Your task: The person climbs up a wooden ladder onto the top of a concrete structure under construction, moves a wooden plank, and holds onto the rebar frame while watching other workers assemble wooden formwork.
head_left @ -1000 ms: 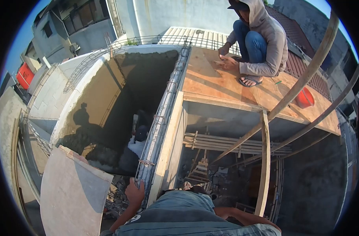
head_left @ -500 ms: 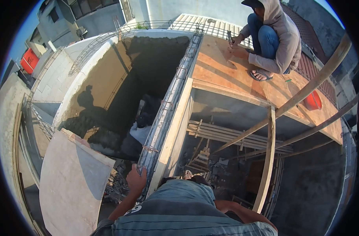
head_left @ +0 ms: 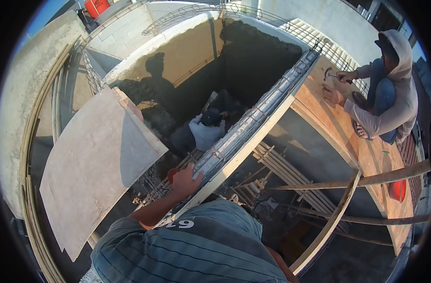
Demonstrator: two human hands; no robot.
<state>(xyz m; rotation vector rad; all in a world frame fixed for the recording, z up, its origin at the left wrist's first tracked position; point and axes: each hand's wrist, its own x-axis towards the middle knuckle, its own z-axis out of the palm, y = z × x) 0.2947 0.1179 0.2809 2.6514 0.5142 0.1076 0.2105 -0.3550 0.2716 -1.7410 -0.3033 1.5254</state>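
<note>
My left hand [head_left: 186, 182] is bent over the near part of a long grey beam [head_left: 253, 118] with thin steel rebar hoops along its top. Its fingers curl at the beam's edge. Beside the beam runs a pale timber board [head_left: 243, 148]. Of my right arm only the forearm [head_left: 282, 265] shows at the bottom, and the right hand is out of sight. Just behind my left hand, a small red rounded thing [head_left: 172, 175] is partly hidden.
A person in white [head_left: 207, 134] works in the pit left of the beam. A hooded person [head_left: 390, 89] squats on plywood [head_left: 326, 99], holding a hammer [head_left: 329, 75]. Slanted poles [head_left: 394, 174] and a deep drop with bamboo [head_left: 291, 177] lie right. A large panel [head_left: 92, 155] stands left.
The view has swung right and tipped down, and my torso leans further over. My left hand stays at the beam. The squatting person's hammer is now raised off the plywood.
</note>
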